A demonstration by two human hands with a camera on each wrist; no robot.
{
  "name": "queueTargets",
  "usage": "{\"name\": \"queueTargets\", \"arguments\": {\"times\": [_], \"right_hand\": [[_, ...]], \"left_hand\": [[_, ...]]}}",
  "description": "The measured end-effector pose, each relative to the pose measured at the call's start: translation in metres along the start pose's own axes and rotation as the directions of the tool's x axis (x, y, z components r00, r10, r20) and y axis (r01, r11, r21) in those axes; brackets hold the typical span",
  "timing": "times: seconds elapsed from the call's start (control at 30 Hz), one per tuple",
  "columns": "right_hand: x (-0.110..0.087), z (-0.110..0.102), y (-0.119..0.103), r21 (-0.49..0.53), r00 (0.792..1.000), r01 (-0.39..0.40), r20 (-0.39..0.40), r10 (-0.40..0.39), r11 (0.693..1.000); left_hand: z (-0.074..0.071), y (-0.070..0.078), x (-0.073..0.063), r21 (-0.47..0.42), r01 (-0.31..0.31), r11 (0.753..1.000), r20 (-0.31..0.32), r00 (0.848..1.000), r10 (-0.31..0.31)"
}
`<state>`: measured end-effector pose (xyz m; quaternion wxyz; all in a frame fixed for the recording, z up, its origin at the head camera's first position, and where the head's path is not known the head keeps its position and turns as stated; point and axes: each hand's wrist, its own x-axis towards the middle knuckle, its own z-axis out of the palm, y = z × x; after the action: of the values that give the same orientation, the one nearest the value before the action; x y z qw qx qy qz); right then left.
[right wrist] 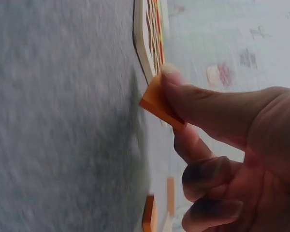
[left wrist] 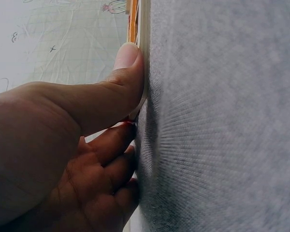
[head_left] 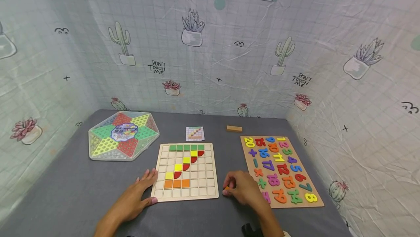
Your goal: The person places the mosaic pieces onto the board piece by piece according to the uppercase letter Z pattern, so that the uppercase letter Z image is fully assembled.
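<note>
A square wooden grid board (head_left: 206, 174) lies on the table. On it are a row of green tiles (head_left: 186, 148), a diagonal of yellow squares (head_left: 178, 167) with red quarter-round tiles (head_left: 186, 167), and three orange squares (head_left: 177, 183). My left hand (head_left: 132, 197) rests at the board's left edge, its thumb (left wrist: 126, 60) touching the near corner and its fingers extended along the side. Just right of the board, my right hand (head_left: 244, 187) pinches an orange square tile (right wrist: 162, 104) between thumb and fingers, slightly above the table.
A wooden number puzzle board (head_left: 303, 201) lies right of my right hand. Behind the grid board are a small pattern card (head_left: 195, 133) and a wooden block (head_left: 234, 128). A hexagonal plastic case (head_left: 123, 135) sits at the back left, before a patterned cloth backdrop (head_left: 210, 58).
</note>
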<state>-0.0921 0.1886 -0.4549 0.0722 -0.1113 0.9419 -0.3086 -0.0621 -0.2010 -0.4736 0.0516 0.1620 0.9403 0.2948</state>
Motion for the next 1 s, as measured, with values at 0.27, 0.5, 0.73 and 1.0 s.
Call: {"name": "queueTargets", "arguments": {"times": [0.27, 0.5, 0.73, 1.0], "right_hand": [[0.011, 0.007, -0.020, 0.004, 0.997, 0.065, -0.051, -0.065, 0.998], [0.024, 0.018, -0.037, -0.043, 0.993, 0.104, -0.044, -0.106, 0.994], [0.041, 0.032, -0.050, -0.057, 0.993, 0.109, -0.035, -0.111, 0.992], [0.049, 0.034, -0.053, 0.013, 0.998, 0.065, -0.019, -0.065, 0.998]], "left_hand": [[-0.001, 0.001, 0.001, -0.003, 0.003, 1.000, 0.019, 1.000, -0.003], [0.000, 0.000, 0.001, -0.008, 0.007, 1.000, 0.019, 1.000, -0.006], [0.000, 0.001, 0.001, -0.004, 0.011, 1.000, 0.008, 1.000, -0.011], [0.000, 0.000, 0.001, -0.017, 0.008, 1.000, 0.000, 1.000, -0.008]]}}
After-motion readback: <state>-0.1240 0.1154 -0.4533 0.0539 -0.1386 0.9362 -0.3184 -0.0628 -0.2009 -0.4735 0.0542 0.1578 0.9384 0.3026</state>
